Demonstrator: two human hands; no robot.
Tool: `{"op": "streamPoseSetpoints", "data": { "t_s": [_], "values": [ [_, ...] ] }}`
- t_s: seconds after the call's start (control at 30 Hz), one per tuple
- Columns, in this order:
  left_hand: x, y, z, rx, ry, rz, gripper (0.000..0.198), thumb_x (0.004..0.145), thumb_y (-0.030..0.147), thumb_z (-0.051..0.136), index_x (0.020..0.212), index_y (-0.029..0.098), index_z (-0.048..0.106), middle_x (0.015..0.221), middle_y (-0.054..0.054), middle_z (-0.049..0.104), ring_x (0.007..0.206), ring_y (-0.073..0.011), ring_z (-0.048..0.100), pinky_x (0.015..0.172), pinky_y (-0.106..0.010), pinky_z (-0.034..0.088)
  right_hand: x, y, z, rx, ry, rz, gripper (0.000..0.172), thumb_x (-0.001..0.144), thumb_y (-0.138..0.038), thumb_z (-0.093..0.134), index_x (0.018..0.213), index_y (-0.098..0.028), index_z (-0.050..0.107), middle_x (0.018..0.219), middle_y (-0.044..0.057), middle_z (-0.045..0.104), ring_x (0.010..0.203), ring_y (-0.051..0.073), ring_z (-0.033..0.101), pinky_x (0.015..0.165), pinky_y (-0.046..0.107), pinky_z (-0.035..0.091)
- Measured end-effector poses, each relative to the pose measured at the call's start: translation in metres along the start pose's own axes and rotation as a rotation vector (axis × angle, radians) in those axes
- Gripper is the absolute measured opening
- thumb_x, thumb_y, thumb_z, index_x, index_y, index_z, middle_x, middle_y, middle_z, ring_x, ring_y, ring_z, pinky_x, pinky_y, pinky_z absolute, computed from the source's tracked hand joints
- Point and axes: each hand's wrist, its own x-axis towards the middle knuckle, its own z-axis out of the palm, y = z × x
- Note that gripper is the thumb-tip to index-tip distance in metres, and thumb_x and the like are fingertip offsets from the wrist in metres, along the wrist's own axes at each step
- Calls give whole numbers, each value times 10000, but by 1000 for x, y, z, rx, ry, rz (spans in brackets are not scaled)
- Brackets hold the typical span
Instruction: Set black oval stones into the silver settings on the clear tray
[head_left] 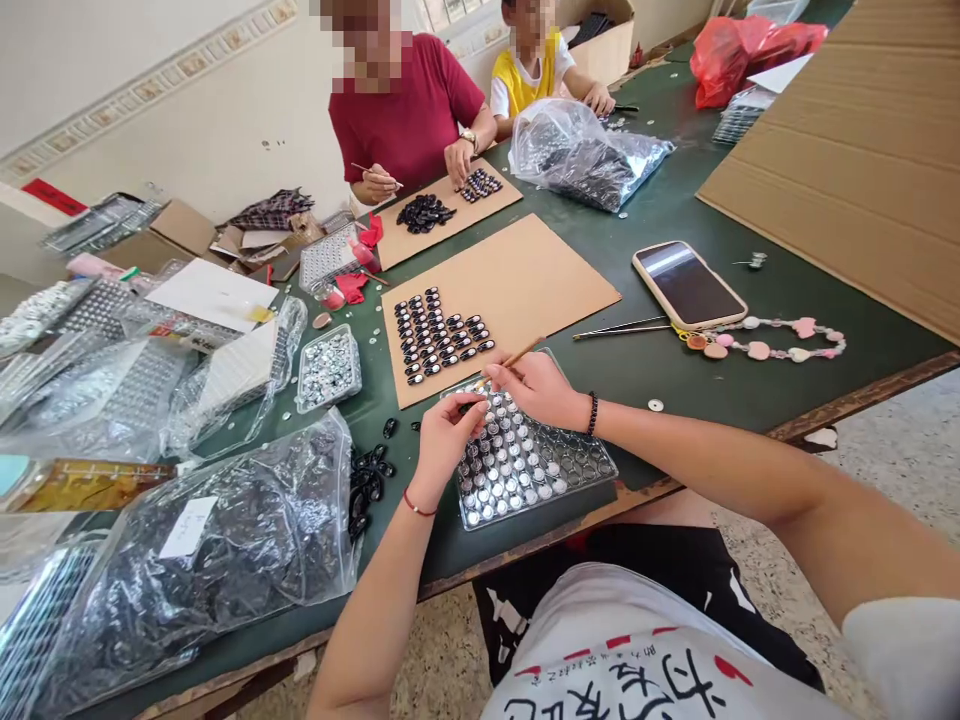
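Observation:
My right hand (536, 388) pinches a thin wooden stick (523, 352), like a fine brush handle, its lower end close to my left fingers. My left hand (452, 428) is closed on a small black oval piece (469, 405), partly hidden by the fingertips. Beneath both hands lies a clear plastic tray (589, 462) with round pockets, many filled with small whitish discs (517, 470). Beyond it, a cardboard sheet (525, 270) bears rows of black oval pieces with pale centres (439, 335). Loose black pieces (367, 480) spill beside my left wrist.
A bulging plastic bag (247, 530) and a tub of small shiny parts (330, 368) are at left. Right of the cardboard lie tweezers (622, 330) and a phone (690, 285) with a beaded strap. Two people sit across, handling similar pieces. A large cardboard flap (847, 170) rises at right.

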Motion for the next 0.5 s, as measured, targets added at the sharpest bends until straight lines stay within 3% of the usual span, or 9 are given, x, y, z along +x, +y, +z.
{"op": "streamPoseSetpoints", "data": {
  "t_s": [0.17,0.37,0.5],
  "values": [
    [1,-4,-2,14,-4,42,354,604,303,671,916,150,605,742,-33,621,555,-112,552,540,-257,485,-4,2,1,-112,-47,-74,316,895,-331,276,786,-147,508,650,23,555,584,109,488,556,209,333],
    [1,-6,-1,94,-41,56,362,612,294,661,940,144,629,752,-53,638,608,-134,568,564,-259,484,-9,1,1,-217,-151,-231,306,896,-310,264,853,-148,520,772,53,594,672,132,531,611,233,362],
    [-1,-3,0,117,-67,96,344,643,287,632,956,143,632,786,-60,640,611,-129,560,584,-264,486,-10,1,2,-269,-199,-234,333,896,-325,255,839,-154,536,757,57,601,673,140,541,613,244,366]
  ]
}}
